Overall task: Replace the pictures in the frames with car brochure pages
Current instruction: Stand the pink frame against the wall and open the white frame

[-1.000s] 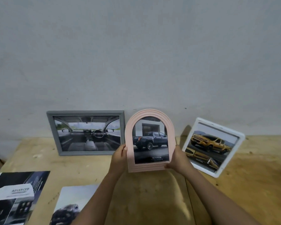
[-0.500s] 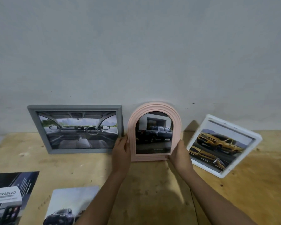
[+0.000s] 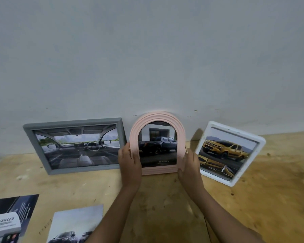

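Left hand: the left hand (image 3: 130, 162) grips the left rim of the pink arched frame (image 3: 158, 115), thumb laid over the front, the other fingers out of sight past the edge
Right hand: the right hand (image 3: 189, 165) is set against the frame's right edge, fingers straight and pointing up; it presses there and does not close round the frame
Pink arched frame: between the two hands, foot on the counter (image 3: 165, 207), arched top at the wall (image 3: 147, 58); a dark pickup page (image 3: 158, 146) already fills its window
How it handles: it looks to me light and stiff, a ridged moulding with a narrow foot; the glossy front may be fragile and would show marks, so I would hold it by the side rims, low down, and let go only once it leans steady
Grey frame: the grey frame (image 3: 72, 122) stands just beside the left hand, propped against the wall, showing a car interior
White frame: the white frame (image 3: 261, 142) tilts on a corner to the right, showing a yellow car
Loose pages: a brochure page (image 3: 75, 223) and a dark leaflet (image 3: 9, 218) lie flat at the near left of the counter
Stage: all three frames show car pages; I take this as the last setting down
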